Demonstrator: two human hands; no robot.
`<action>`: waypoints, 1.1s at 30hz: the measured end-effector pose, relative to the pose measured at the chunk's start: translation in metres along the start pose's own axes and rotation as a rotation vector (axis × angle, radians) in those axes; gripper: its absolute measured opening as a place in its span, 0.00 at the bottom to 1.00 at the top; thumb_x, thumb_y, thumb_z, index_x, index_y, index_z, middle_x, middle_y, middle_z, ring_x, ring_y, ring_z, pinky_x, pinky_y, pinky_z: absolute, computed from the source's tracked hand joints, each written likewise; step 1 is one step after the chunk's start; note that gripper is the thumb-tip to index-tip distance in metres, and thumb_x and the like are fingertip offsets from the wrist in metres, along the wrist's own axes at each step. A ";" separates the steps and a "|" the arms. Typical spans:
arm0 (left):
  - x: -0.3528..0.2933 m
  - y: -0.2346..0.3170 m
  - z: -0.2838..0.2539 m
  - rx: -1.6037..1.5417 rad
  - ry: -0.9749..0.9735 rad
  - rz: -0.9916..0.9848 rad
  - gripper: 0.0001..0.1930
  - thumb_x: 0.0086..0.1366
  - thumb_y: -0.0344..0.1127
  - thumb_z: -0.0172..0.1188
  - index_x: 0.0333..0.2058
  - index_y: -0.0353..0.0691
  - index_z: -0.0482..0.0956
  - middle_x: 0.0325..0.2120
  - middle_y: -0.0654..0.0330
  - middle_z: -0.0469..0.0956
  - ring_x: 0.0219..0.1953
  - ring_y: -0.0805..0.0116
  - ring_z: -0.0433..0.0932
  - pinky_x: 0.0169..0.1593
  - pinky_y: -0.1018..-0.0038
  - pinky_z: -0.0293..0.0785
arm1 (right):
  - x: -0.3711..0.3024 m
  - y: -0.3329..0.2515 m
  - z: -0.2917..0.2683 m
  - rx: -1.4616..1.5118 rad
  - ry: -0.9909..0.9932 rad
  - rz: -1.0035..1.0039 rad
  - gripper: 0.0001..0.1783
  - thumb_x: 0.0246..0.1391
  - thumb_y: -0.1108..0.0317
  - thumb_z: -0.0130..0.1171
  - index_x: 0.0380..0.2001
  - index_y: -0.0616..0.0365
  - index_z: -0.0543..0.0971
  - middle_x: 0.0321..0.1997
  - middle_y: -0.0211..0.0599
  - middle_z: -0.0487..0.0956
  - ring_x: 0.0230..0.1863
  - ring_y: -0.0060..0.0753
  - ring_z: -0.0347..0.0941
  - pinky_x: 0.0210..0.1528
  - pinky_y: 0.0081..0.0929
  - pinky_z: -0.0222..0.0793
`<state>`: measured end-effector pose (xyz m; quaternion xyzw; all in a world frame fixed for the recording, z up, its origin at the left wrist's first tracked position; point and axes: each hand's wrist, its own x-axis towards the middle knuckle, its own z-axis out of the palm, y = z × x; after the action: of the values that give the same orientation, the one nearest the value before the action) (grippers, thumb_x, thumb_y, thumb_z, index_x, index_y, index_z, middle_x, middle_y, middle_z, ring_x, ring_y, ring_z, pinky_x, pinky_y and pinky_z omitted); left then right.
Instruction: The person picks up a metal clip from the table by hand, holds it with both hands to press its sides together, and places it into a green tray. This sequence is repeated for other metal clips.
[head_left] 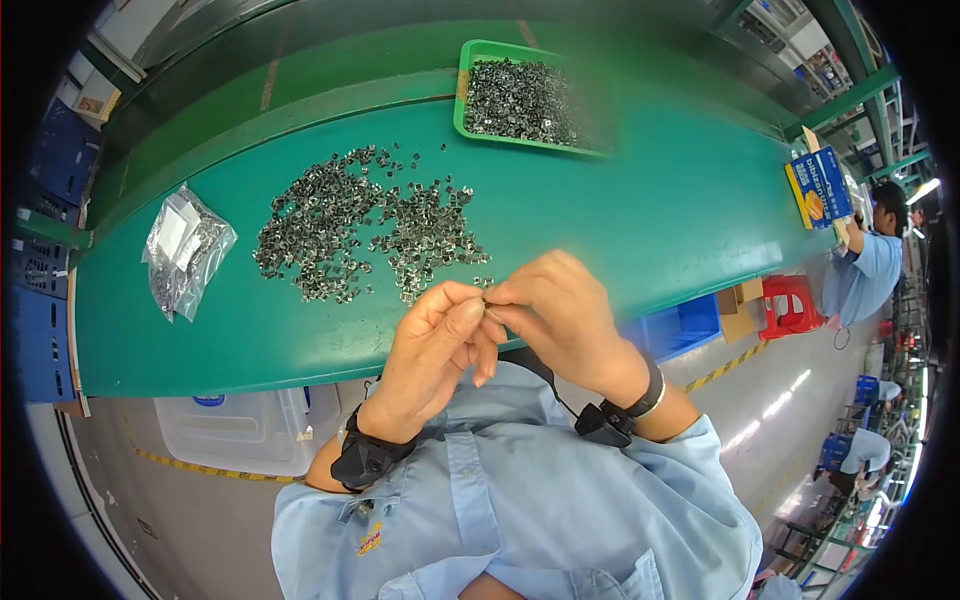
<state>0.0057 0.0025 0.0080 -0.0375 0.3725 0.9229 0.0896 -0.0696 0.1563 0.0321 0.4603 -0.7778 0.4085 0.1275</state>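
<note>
Between left hand (432, 348) and right hand (568, 322), I've got one tiny dark part (486, 304), pinched by both; small silvery metal pieces (318, 228) heaped just ahead-left.

Bright light fills the green desk (680, 215) before me; glare streaks the floor (768, 445); blur smears the green tray (530, 146) rightward; edges bow.
</note>
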 end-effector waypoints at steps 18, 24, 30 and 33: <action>-0.004 -0.001 0.001 0.103 0.039 0.008 0.09 0.67 0.37 0.50 0.36 0.37 0.67 0.26 0.57 0.76 0.20 0.72 0.74 0.20 0.79 0.67 | -0.008 0.000 0.000 0.073 0.035 -0.024 0.09 0.40 0.75 0.65 0.29 0.57 0.77 0.28 0.30 0.75 0.29 0.31 0.71 0.29 0.27 0.64; 0.000 -0.007 -0.001 0.042 0.011 0.018 0.09 0.66 0.38 0.52 0.34 0.38 0.67 0.24 0.58 0.75 0.19 0.71 0.73 0.20 0.79 0.67 | -0.016 0.001 0.003 0.135 0.060 0.020 0.12 0.39 0.77 0.66 0.30 0.56 0.77 0.29 0.33 0.75 0.30 0.34 0.72 0.29 0.26 0.68; 0.005 -0.017 -0.001 -0.215 -0.125 0.007 0.08 0.65 0.37 0.53 0.33 0.39 0.68 0.25 0.59 0.77 0.18 0.72 0.72 0.21 0.79 0.66 | -0.022 -0.001 0.006 0.249 0.099 0.061 0.11 0.41 0.77 0.65 0.31 0.56 0.77 0.30 0.33 0.76 0.31 0.33 0.73 0.30 0.25 0.68; 0.006 -0.018 0.001 -0.261 -0.148 0.000 0.07 0.65 0.36 0.53 0.33 0.39 0.68 0.24 0.59 0.77 0.18 0.72 0.71 0.21 0.78 0.65 | -0.025 0.000 0.006 0.365 0.094 0.133 0.12 0.43 0.78 0.64 0.33 0.56 0.76 0.31 0.34 0.76 0.32 0.33 0.73 0.31 0.25 0.68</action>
<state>0.0036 0.0167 -0.0045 0.0195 0.2418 0.9637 0.1114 -0.0549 0.1669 0.0137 0.4038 -0.7127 0.5713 0.0507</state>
